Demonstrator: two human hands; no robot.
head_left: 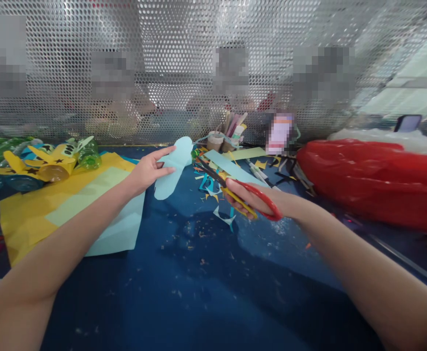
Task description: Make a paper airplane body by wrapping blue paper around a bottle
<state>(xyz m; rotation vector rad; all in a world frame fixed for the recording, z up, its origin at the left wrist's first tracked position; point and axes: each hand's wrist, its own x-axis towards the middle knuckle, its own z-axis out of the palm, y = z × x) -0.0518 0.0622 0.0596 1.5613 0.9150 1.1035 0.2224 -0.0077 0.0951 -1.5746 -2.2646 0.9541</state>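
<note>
My left hand (151,168) pinches a light-blue paper cutout (175,170) with rounded ends, holding it above the dark blue table. Closed around the handles of a pair of scissors (266,199) is my right hand (244,192). One handle loop is red, the other yellow, and the dark blades point up and left toward the cutout without touching it. Blue and yellow paper scraps (211,187) lie under and behind the blades. A light-blue paper strip (235,168) rests just beyond my right hand.
Yellow, green and pale-blue sheets (118,229) lie at left, with yellow paper cutouts (58,158) and green plastic bottles (89,153) behind. Cups of sticks (215,141) stand at the back before a perforated metal wall (177,58). A large red plastic bag (374,180) fills the right.
</note>
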